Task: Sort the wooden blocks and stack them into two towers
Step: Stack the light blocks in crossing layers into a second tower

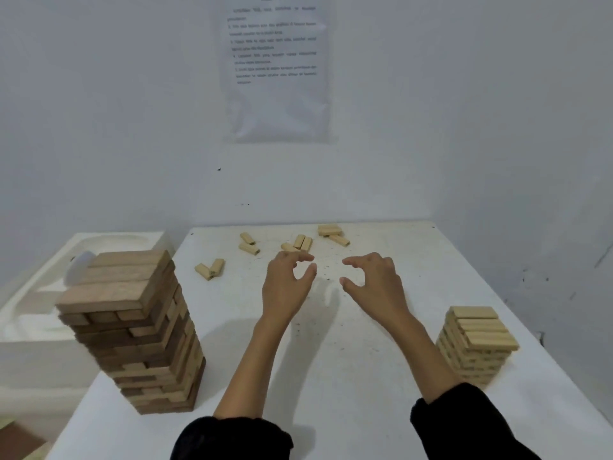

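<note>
Now left hand [288, 287], right hand [376, 284] empty, apart, fingers half-curled; take nearest loose blocks [300, 243], lay squarely on pale tower [477, 343].

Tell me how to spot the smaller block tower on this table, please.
Start at the white table. On its right side, towards the near edge, stands the short tower of pale wooden blocks. Unlike the tall tower of darker brown wooden blocks on the left, it is much lower, lighter in colour and built from smaller blocks.
</note>
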Demonstrator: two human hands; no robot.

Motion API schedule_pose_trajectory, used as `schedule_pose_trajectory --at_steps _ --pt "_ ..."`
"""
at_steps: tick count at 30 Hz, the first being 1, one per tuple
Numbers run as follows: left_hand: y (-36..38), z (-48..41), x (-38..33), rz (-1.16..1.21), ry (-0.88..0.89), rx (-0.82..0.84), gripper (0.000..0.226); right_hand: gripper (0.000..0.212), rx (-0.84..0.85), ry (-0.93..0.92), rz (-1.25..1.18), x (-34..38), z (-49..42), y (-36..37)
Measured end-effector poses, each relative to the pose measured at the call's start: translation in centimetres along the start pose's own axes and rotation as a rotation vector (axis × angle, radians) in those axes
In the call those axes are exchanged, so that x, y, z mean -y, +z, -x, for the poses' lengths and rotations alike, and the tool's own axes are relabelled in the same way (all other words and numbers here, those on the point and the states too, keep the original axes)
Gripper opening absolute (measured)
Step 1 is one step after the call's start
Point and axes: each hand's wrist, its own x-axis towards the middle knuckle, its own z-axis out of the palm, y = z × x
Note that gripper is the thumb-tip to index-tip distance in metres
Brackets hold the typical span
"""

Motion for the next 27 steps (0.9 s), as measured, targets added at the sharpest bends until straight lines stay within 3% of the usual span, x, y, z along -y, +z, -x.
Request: schedule_pose_trajectory --at_steps 9,17,23,27 --pt "2.3 -3.6 7.0 -0.263 -0.183 -0.076 0.042 0.051 0.034 0.106 0.094 -2.2 -4.9 7.5" --pt "3.8 -4.8 9.2 -0.36 -0.196 -0.128 0.05 0.057 -0.069 0.202 0.135 -4.2 -11.5 10.0" --pt "3.3 -5.7 9.8 -0.379 -0.204 -0.128 0.043 0.039 -0.133 0.38 0.083 -5.6 -15.7 10.2" --pt "3.1 -5.7 9.9 -0.379 -0.189 -0.141 0.036 0.027 -0.205 0.322 -0.048 -6.0 -15.6 10.5"
